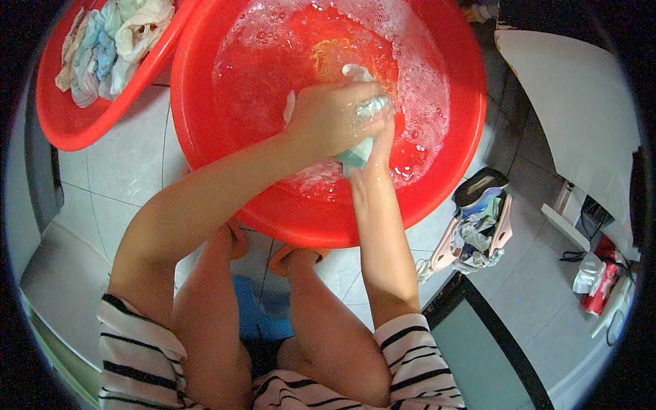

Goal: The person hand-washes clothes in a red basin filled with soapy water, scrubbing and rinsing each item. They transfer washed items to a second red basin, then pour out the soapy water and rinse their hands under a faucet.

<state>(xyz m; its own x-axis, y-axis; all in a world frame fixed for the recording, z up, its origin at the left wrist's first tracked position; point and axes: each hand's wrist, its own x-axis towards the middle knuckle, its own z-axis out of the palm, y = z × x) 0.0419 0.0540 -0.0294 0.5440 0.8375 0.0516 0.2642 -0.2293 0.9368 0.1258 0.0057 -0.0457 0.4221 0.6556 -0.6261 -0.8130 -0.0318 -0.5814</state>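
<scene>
A large round red plastic basin of sudsy water stands before me. Over its middle, my left hand is closed on a wet, pale green and white cloth, its fingers wet with suds. My right hand grips the same cloth from the right and below, partly hidden by the left. Both hands are pressed together around it, and bits of white cloth stick out above and to the left of them. Foam floats along the basin's far and right sides.
Left, a second red basin holds wrung cloths. Pink slippers with crumpled cloths lie on the tiled floor at right. Nearer stands a black-framed panel. A blue stool is beneath me; a white curved panel rises at far right.
</scene>
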